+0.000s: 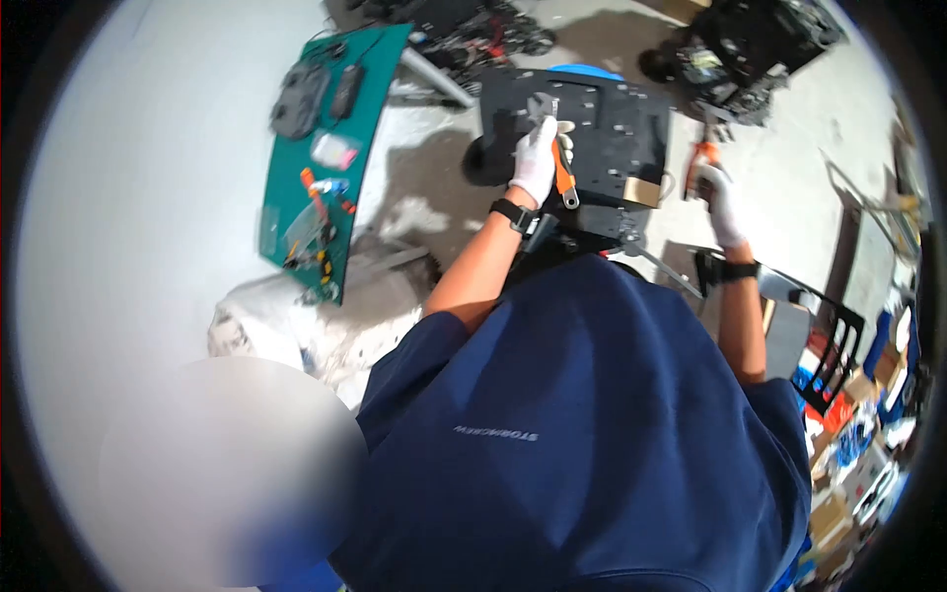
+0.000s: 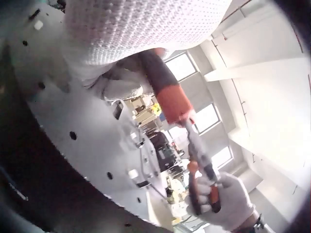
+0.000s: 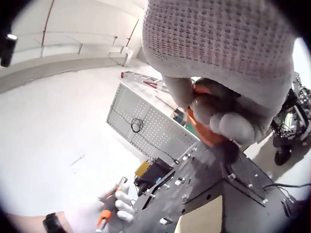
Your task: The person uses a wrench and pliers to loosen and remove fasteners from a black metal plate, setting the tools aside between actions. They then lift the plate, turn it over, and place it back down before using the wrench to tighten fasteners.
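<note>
My left hand (image 1: 536,163), in a white knit glove, grips an adjustable wrench (image 1: 564,178) by its orange-and-black handle. Its grey head points away from me, over a black flat-topped machine body (image 1: 626,123) with small fittings across its top. Off to the machine's right, my gloved right hand (image 1: 723,202) holds pliers (image 1: 705,153) with orange-and-black handles, their tips pointing forward. The left wrist view shows the pliers' handles (image 2: 214,196) inside the right hand's fingers. In the right wrist view the wrench (image 3: 104,216) lies in the left hand, low on the left.
A green-topped table (image 1: 340,212) with tools and a grey case (image 1: 301,99) stands at the left. Dark machinery (image 1: 750,59) sits at the back right. A small cardboard piece (image 1: 641,191) is at the machine's near right corner. Boxes and clutter (image 1: 858,434) fill the far right.
</note>
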A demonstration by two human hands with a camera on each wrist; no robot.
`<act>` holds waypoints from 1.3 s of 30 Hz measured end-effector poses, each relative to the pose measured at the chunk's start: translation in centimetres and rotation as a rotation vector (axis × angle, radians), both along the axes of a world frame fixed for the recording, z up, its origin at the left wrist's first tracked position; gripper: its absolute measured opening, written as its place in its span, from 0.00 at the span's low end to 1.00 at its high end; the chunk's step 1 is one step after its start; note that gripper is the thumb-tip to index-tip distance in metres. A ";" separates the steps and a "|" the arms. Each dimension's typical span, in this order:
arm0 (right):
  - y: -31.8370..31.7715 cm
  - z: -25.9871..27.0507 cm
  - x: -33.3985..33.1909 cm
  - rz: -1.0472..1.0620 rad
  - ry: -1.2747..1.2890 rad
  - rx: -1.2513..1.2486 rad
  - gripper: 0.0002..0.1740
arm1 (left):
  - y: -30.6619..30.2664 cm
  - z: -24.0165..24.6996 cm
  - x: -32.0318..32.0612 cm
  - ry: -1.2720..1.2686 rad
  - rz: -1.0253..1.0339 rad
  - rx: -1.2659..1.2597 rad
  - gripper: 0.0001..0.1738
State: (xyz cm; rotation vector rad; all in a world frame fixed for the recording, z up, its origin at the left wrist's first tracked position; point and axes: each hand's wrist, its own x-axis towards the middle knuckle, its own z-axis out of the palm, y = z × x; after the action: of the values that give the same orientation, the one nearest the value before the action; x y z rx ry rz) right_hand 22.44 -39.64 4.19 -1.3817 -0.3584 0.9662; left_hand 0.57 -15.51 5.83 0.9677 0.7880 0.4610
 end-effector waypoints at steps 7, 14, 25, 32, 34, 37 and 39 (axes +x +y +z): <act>-6.7 -1.6 1.3 -0.144 0.105 0.082 0.15 | 4.5 2.5 -12.0 -0.204 0.198 -0.324 0.20; -6.7 -1.9 0.5 -0.241 0.042 0.042 0.19 | 9.0 -2.0 -29.1 0.033 0.622 -0.128 0.14; 0.2 4.2 -3.5 -0.215 -0.119 0.003 0.24 | 18.2 -13.8 -47.4 0.385 0.883 -0.113 0.07; 4.0 5.2 -7.3 -0.224 -0.044 0.029 0.24 | 25.8 -16.3 -51.5 0.697 0.684 0.112 0.07; 5.7 7.7 -10.2 -0.272 -0.085 -0.009 0.17 | 28.1 -18.6 -52.5 0.774 0.627 0.165 0.08; 6.4 9.3 -12.8 -0.278 -0.193 -0.067 0.19 | 31.9 -24.8 -55.3 0.977 0.588 0.316 0.12; 6.4 9.9 -14.4 -0.296 -0.192 -0.076 0.23 | 33.2 -27.3 -56.3 1.148 0.627 0.457 0.15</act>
State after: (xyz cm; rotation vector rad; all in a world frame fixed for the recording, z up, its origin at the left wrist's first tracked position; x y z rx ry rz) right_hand 7.99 -33.22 14.09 -1.5514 -0.2527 0.6106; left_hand -55.77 17.64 -21.43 1.4080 2.1239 0.6284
